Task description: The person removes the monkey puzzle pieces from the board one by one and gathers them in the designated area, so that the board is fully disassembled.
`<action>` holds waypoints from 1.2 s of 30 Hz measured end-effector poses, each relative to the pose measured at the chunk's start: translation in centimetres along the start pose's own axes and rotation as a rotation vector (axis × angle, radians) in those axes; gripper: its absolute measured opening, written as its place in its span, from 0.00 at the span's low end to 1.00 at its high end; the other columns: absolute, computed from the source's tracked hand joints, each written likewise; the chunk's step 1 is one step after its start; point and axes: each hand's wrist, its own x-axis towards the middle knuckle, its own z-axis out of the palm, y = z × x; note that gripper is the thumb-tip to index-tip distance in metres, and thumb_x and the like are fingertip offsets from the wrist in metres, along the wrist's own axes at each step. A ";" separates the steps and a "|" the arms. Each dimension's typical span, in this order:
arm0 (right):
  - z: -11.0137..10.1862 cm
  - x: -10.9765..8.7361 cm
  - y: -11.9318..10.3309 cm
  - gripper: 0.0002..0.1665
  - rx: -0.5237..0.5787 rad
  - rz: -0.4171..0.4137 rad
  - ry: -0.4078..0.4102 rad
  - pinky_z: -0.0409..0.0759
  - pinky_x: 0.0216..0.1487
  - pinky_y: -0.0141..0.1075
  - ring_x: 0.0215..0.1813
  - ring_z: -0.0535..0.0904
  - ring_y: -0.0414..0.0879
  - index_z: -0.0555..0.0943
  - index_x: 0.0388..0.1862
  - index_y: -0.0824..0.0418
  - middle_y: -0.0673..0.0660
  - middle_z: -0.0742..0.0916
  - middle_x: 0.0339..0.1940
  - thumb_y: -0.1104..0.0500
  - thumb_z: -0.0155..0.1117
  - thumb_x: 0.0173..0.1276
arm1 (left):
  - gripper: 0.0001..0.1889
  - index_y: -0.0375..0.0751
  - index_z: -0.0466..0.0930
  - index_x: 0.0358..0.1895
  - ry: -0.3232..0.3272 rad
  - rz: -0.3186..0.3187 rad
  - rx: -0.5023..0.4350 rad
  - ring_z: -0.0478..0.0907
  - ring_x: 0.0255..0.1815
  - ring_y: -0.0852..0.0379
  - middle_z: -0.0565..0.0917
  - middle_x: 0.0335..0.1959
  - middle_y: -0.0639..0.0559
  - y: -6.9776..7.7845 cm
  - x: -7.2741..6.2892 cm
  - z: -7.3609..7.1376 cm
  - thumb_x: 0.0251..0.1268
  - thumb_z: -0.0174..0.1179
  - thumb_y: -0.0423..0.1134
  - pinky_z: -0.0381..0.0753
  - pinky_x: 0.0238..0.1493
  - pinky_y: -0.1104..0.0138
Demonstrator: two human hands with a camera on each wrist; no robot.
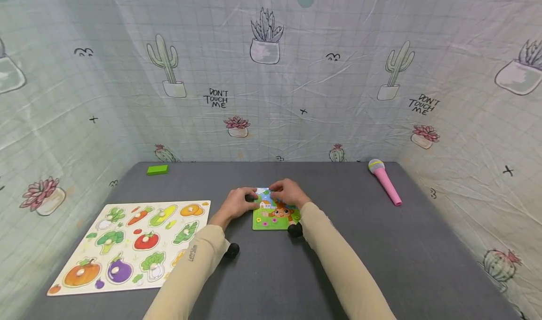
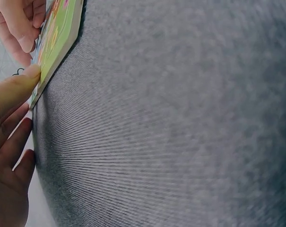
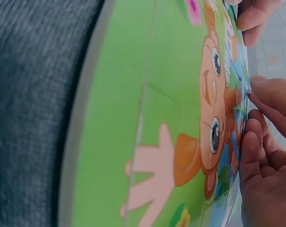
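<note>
1. Fitting or straightening pieces along the far side of the monkey puzzle [image 1: 271,212] looks like the step in hand; seams show in the right wrist view.
2. Puzzle lies on the worktop [image 1: 271,273], about mid-width, toward the back edge, well apart from both side edges.
3. Left hand [image 1: 238,201]: thumb on puzzle's left edge, fingers loosely extended. Right hand [image 1: 290,193]: fingers bent over far right part; can't tell if they pinch a piece.
4. Next move probably calls for left steadying, right aligning and pressing flat.
5. Picture top points to worktop's back edge. Outline near square; can't call long axis.
</note>
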 end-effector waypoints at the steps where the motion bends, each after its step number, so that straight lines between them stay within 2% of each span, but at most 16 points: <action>1: 0.0 0.0 -0.1 0.19 -0.008 -0.004 -0.002 0.81 0.44 0.41 0.45 0.80 0.48 0.82 0.59 0.59 0.56 0.84 0.50 0.57 0.63 0.71 | 0.10 0.40 0.87 0.42 0.000 0.002 0.004 0.71 0.66 0.45 0.80 0.61 0.47 0.0 0.0 0.0 0.56 0.71 0.37 0.69 0.67 0.52; 7: 0.1 0.0 -0.4 0.19 -0.025 0.020 0.006 0.80 0.50 0.42 0.48 0.79 0.48 0.81 0.59 0.58 0.56 0.83 0.52 0.56 0.63 0.71 | 0.11 0.41 0.87 0.42 -0.014 -0.020 0.000 0.70 0.67 0.46 0.79 0.61 0.48 0.0 0.0 -0.1 0.56 0.72 0.38 0.68 0.68 0.52; 14: 0.4 0.1 -0.6 0.18 -0.059 0.021 0.024 0.79 0.51 0.42 0.47 0.78 0.48 0.81 0.57 0.58 0.56 0.82 0.51 0.55 0.64 0.71 | 0.11 0.40 0.87 0.42 -0.004 0.005 0.005 0.71 0.66 0.45 0.80 0.61 0.47 0.0 0.0 0.0 0.56 0.71 0.37 0.69 0.67 0.52; 23: 0.4 0.1 -0.7 0.17 0.003 0.020 0.025 0.78 0.54 0.44 0.49 0.77 0.49 0.79 0.54 0.59 0.56 0.82 0.51 0.54 0.65 0.70 | 0.11 0.39 0.87 0.42 -0.010 0.011 0.020 0.72 0.65 0.45 0.80 0.60 0.47 0.2 -0.1 -0.3 0.56 0.72 0.37 0.70 0.66 0.53; 29: 0.2 0.1 -1.0 0.19 0.068 -0.005 0.003 0.78 0.52 0.43 0.48 0.78 0.49 0.77 0.55 0.61 0.56 0.82 0.48 0.57 0.67 0.68 | 0.11 0.39 0.86 0.41 -0.021 0.010 0.035 0.72 0.65 0.45 0.80 0.60 0.46 0.3 0.1 -0.4 0.55 0.72 0.37 0.70 0.66 0.52; 36: 0.5 0.1 -1.4 0.22 0.070 -0.061 -0.026 0.80 0.45 0.40 0.43 0.79 0.47 0.75 0.59 0.60 0.55 0.83 0.43 0.60 0.67 0.67 | 0.11 0.40 0.86 0.41 -0.032 0.003 0.047 0.71 0.66 0.46 0.80 0.60 0.47 0.3 0.2 -0.3 0.56 0.72 0.38 0.70 0.66 0.52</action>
